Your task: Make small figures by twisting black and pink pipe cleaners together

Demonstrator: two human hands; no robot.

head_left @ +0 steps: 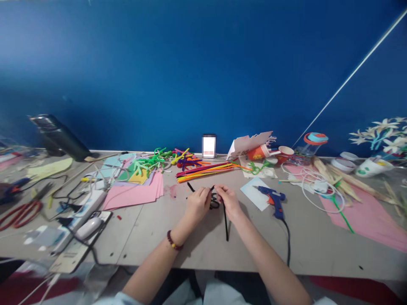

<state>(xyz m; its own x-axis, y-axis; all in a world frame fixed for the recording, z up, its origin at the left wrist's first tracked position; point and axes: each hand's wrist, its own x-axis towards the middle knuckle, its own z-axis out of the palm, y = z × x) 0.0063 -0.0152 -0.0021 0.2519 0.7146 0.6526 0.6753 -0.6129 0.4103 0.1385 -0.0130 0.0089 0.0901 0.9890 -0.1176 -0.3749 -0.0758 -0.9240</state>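
Note:
My left hand and my right hand meet near the middle of the table, fingers pinched close together on a black pipe cleaner. One straight end of it hangs down past my right hand. Below and between the fingers sit curled black loops, partly covered by the hands; whether they belong to the same piece I cannot tell. Another black end sticks out beyond my left hand. Just behind the hands lies a bundle of yellow, orange and dark pink pipe cleaners.
To the right, a blue glue gun rests by a pale blue sheet, its cord running off the front edge. Pink paper, a power strip and red-handled scissors lie left. A phone stands at the wall.

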